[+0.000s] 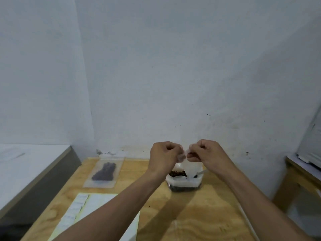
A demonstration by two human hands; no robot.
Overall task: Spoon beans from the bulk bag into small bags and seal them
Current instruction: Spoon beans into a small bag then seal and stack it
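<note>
Two bare forearms come in from the near edge, one at near left, one at near right, both narrowing toward the wrists at scene centre. No sleeve edge shows anywhere along either arm. Left hand (164, 156) bare: no glove, ring, watch or band visible. Right hand (205, 151) the same, bare at wrist and knuckles. Fingers (201, 146) uncovered; nails too blurred to describe. No markings or tattoos can be made out on the arms at this sharpness. Upper arms, shoulders and clothing lie outside the view.
</note>
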